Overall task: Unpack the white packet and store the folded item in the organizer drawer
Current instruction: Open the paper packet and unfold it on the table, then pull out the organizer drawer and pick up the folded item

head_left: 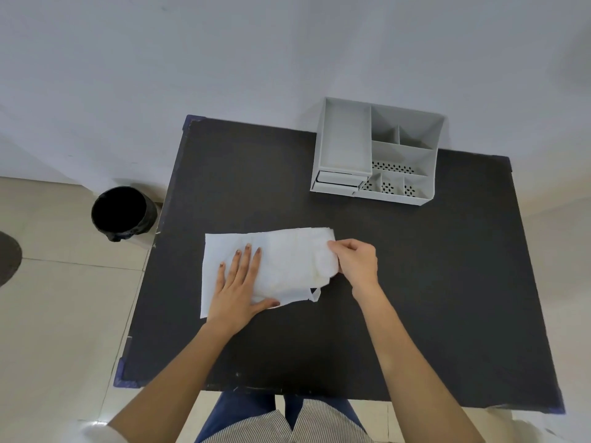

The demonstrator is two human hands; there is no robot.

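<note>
A white packet (220, 251) lies flat on the black table (415, 282), a little left of centre. Its right end is torn, and a folded white item (297, 266) shows through and sticks out there. My left hand (236, 286) rests flat on the packet's left half, fingers spread. My right hand (355, 260) pinches the right end of the folded item between thumb and fingers. The grey organizer (377, 151) stands at the table's back right. Its two small drawers (339, 183) at the lower left front are shut.
A black waste bin (121, 212) stands on the tiled floor left of the table. A white wall runs behind the table. The organizer has an open top tray and several perforated compartments. My legs are at the table's near edge.
</note>
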